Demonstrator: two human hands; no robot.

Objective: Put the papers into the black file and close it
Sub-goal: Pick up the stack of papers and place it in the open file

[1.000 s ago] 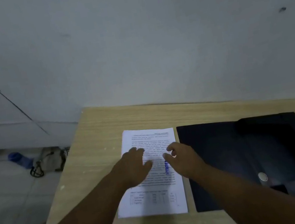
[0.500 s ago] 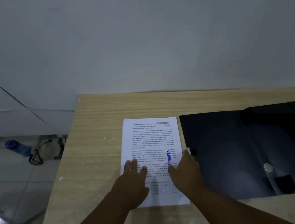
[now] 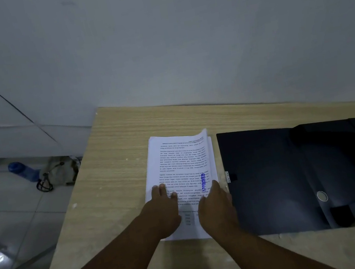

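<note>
Nearest the camera, two bare forearms reach forward over the near edge of the table (image 3: 115,159). The left hand (image 3: 162,209) lies flat and spread on the near left part of the papers (image 3: 181,164), palm down, pinning the stack rather than gripping it. The right hand (image 3: 215,207) sits at the stack's near right edge, fingers extended and partly over the sheets; whether its thumb is tucked under the edge cannot be told, but the top sheets bow upward along the right edge toward the far corner, which suggests that edge is being lifted. The papers lie on the table with their long axis running near to far, printed text upright to the viewer and a blue stamp (image 3: 203,182) reading sideways near the right margin. Just beside them to the right, apart by a thin strip of bare wood, the black file (image 3: 273,177) lies open and flat, its wider spread running left to right, with flaps toward the far right and a round button (image 3: 322,196) near its near side. The file is directly right of both hands, and the right hand is the nearer one, so the coming move is likely a short carry to the right, keeping the stack's long axis near to far. Far left on the floor sit a bag (image 3: 57,172) and a blue bottle (image 3: 22,170).
</note>
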